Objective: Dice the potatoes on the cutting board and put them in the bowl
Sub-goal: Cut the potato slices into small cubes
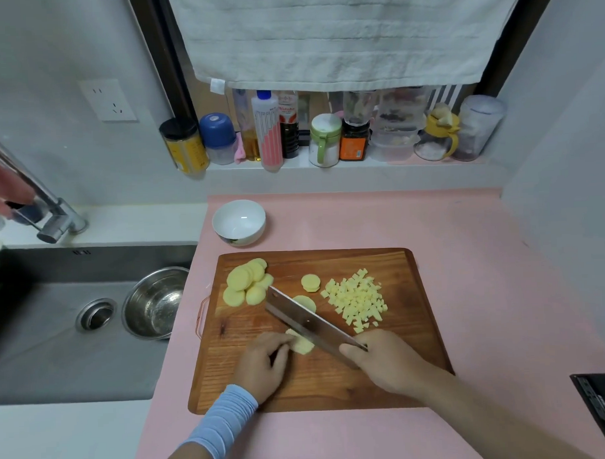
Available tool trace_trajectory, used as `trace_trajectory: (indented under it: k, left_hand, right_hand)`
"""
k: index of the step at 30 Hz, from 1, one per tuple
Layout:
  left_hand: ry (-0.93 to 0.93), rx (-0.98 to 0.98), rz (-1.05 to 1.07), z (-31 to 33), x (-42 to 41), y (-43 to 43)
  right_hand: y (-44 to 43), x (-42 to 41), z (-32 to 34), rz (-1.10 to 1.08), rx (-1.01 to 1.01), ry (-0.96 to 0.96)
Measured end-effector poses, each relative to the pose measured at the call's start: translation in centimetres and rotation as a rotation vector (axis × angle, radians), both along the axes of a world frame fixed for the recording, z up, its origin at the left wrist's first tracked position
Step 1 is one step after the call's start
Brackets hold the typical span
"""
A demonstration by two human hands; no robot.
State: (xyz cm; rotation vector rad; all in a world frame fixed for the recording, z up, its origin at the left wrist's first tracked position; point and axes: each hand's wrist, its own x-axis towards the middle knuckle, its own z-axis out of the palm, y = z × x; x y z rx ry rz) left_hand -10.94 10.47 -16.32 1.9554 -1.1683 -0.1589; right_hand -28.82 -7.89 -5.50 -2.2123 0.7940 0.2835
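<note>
While right grip (384, 358) holds cleaver (306, 316), labels (352, 149) (blurred)

Cutting board (334, 382) seen as grained, semi-gloss wood; cleaver blade (307, 320) shiny metal; bowl (239, 222) glossy white ceramic; far towel (339, 35) ribbed cloth; left sink (41, 341) brushed steel.

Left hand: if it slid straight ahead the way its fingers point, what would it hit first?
Probably the potato slice the left hand is touching, then the knife blade just beyond; depth is hard to judge.
</note>
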Motion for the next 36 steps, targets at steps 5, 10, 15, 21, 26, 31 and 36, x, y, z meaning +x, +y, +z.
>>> trace_trajectory:
  k: [5,10,15,21,26,31,36]
  left_hand:
    - [0.394,0.028,0.411,4.9,4.6,-1.4]
    - [0.557,0.445,-0.042,8.0,5.8,-5.8]
    - [0.495,0.698,-0.251,7.5,5.5,-10.1]
    - [0.389,0.683,-0.199,8.0,4.5,-14.6]
    - [0.45,0.558,0.006,7.5,6.0,-14.1]
    - [0.239,0.479,0.016,6.7,5.0,-8.9]
    - [-0.216,0.589,-0.326,3.5,3.3,-3.8]
  right_hand:
    - [-2.8,-2.7,0.2,0.131,-0.444,-0.131]
    - [-5.6,-4.4,0.3,0.333,-0.821,-0.184]
    - [-6.7,-5.3,0.9,0.318,-0.836,-0.226]
    - [-7.6,-6.7,0.8,0.197,-0.756,-0.201]
    - [-7.8,-7.9,-0.3,-0.009,-0.607,-0.157]
    - [-6.9,-7.0,0.2,-0.12,-0.296,-0.075]
    - [-4.7,-4.5,-0.2,-0.168,-0.18,-0.064]
